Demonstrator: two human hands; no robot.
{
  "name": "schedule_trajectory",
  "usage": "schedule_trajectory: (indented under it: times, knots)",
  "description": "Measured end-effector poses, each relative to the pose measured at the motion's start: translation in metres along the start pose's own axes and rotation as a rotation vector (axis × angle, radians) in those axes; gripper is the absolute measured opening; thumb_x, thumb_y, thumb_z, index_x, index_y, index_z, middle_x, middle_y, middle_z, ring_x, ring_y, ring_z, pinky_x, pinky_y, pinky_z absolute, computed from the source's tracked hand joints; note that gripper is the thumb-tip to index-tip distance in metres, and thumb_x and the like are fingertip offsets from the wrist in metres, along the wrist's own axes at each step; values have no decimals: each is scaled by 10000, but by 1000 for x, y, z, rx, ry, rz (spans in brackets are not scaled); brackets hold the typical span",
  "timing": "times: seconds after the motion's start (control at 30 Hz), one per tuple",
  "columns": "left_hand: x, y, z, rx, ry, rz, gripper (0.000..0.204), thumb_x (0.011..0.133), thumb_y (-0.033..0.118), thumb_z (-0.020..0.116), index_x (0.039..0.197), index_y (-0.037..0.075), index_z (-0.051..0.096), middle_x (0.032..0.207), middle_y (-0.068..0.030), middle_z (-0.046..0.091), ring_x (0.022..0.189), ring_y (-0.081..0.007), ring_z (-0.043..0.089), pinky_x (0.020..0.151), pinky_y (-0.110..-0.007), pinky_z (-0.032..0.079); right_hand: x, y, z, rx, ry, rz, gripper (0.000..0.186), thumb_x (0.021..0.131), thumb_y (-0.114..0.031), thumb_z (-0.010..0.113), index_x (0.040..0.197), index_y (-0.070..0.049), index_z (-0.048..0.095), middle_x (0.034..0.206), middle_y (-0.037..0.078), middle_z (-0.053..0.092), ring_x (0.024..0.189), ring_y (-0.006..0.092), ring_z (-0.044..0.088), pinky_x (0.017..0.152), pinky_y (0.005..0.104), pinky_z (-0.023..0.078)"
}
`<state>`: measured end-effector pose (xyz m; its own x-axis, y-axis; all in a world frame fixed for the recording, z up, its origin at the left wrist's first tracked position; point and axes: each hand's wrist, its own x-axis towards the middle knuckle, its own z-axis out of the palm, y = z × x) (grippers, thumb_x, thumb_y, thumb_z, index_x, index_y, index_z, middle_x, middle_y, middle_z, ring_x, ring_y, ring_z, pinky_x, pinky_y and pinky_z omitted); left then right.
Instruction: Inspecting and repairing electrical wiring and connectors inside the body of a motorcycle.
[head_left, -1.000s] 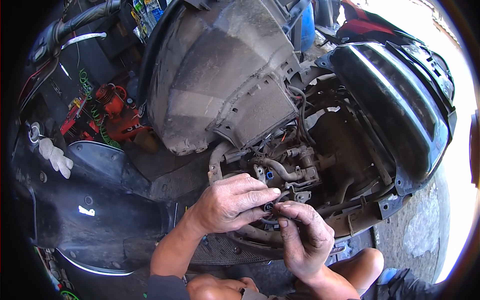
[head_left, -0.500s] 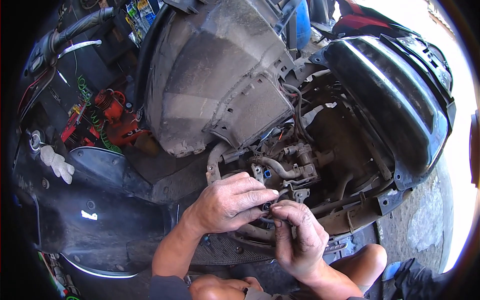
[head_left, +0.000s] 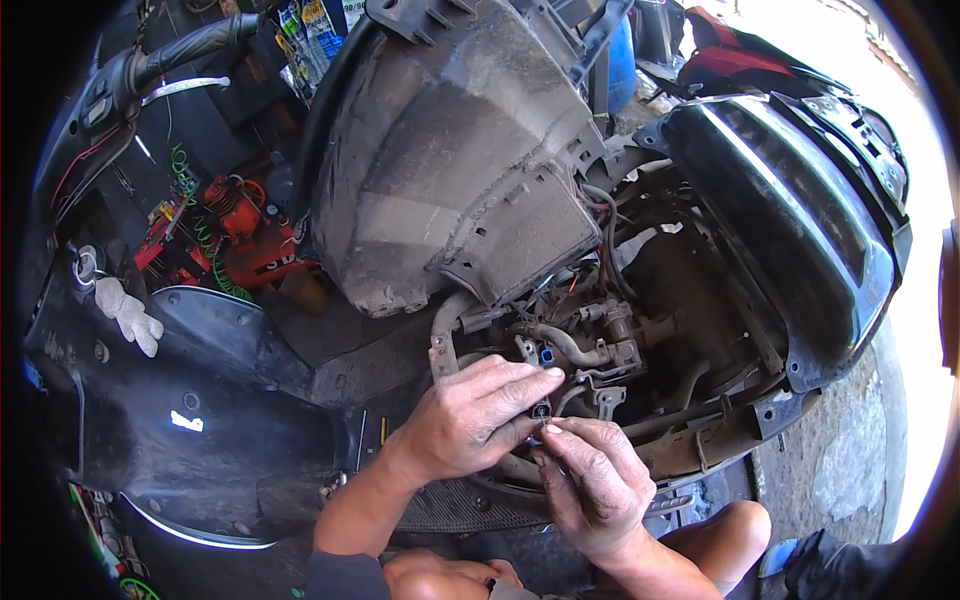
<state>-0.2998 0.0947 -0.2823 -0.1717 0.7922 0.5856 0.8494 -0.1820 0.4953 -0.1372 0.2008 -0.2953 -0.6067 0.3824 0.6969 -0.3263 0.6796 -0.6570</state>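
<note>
My left hand (head_left: 478, 418) is closed on a small black connector (head_left: 541, 411) low in the exposed engine bay of a scooter. My right hand (head_left: 595, 480) pinches at the lower side of that connector, where something thin is too small to name. A blue-rimmed connector (head_left: 546, 356) sits just above my fingers, beside a curved hose (head_left: 570, 343) and a metal bracket (head_left: 606, 396). The dusty underside of the raised storage box (head_left: 450, 150) fills the area above both hands.
A glossy black body panel (head_left: 760, 220) lies at the right. The floorboard (head_left: 230, 420), a handlebar (head_left: 175, 60) and a plush keychain (head_left: 128, 312) are at the left, with a red air compressor (head_left: 255, 250) and green coiled hose behind. A blue barrel (head_left: 621, 65) stands at the back.
Both hands keep their grip at the connector; my right fingertips have shifted slightly down and left, with the wrist lower. The view has shifted a little.
</note>
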Motion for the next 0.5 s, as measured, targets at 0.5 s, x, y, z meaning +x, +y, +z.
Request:
schedule_trajectory:
  times: [0.5]
  knots:
    - [-16,39,18,-456,209,-686,523,857,-54,708,1361,0,580,1175,-160,614,979,-208,683,887,-337,593,-4,1,8,-116,-12,-29,355,761,61,772,1102,-10,711,1015,153,694,872,293,700,754,342,577]
